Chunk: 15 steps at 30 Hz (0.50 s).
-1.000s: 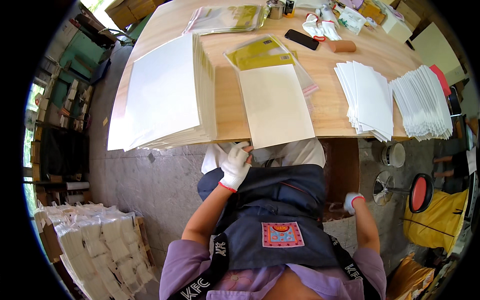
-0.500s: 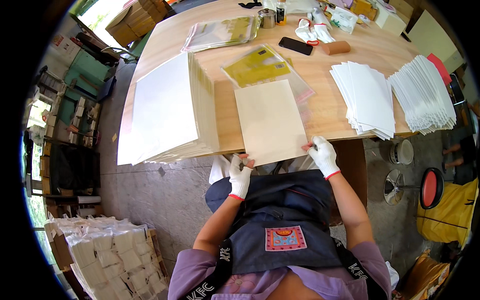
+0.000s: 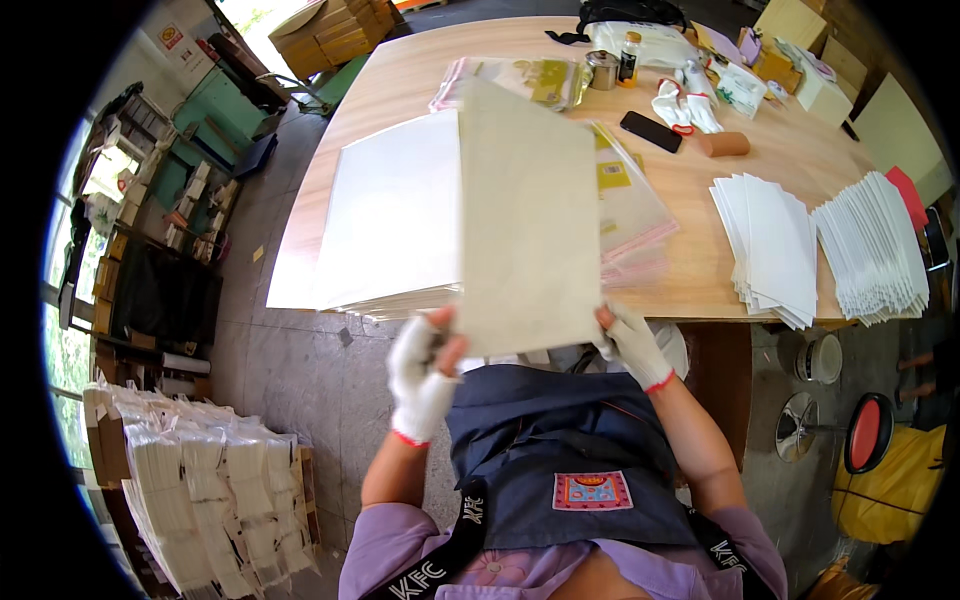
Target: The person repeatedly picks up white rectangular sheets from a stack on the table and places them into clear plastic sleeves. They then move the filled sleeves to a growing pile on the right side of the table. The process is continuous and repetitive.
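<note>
A plain cream rectangular sheet or thin pad [image 3: 530,220] is lifted off the table in front of me, its upper end blurred by motion. My left hand [image 3: 424,375], in a white fingerless glove with a red cuff, closes on its lower left corner. Gloved the same way, my right hand [image 3: 634,347] pinches the lower right corner. Left of the sheet stands a thick stack of white-topped sheets [image 3: 395,215], partly covered by it. Clear plastic sleeves with yellow-green print [image 3: 625,190] lie partly hidden behind it.
Fanned white sheets [image 3: 765,245] and a thicker white stack [image 3: 872,250] lie on the right of the table [image 3: 690,280]. Farther back are a black phone [image 3: 651,131], a brown cylinder [image 3: 724,145], gloves [image 3: 686,106], a metal pot [image 3: 601,70] and more sleeves [image 3: 480,80].
The cream sheet has risen from the table and swung up and leftward, now overlapping the white stack. Both hands moved with it, the left one outward and lower. My view has shifted slightly.
</note>
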Available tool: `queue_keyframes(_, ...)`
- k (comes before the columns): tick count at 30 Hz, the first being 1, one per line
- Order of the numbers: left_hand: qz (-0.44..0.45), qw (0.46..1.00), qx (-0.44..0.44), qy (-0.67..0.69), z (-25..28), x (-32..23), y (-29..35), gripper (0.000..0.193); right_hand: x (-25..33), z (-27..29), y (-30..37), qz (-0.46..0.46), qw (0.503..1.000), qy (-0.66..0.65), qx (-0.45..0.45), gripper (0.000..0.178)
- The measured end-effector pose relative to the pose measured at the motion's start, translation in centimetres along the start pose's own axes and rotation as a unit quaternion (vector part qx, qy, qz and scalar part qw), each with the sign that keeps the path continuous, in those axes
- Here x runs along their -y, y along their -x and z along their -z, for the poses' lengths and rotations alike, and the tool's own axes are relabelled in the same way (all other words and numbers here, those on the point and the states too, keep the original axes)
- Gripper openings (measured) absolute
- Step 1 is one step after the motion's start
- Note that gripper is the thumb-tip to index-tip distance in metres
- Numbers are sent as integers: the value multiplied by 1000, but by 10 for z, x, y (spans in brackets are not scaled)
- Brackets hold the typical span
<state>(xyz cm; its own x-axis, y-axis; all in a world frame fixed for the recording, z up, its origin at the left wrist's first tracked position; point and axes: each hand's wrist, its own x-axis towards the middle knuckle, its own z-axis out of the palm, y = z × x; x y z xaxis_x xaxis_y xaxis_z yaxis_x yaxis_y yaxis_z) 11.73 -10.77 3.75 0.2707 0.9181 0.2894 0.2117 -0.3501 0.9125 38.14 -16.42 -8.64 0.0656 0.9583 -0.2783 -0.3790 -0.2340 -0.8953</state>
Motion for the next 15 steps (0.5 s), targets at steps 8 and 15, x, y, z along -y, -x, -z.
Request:
queue_keyframes(8,-25,968,-184,-167,114,44,-63,31,80,-134,-80,104,964,236,70,25)
queue_keyframes(15,64,934,-349,-31,88,142,-31,46,61,-75,-55,140,984,96,55,22)
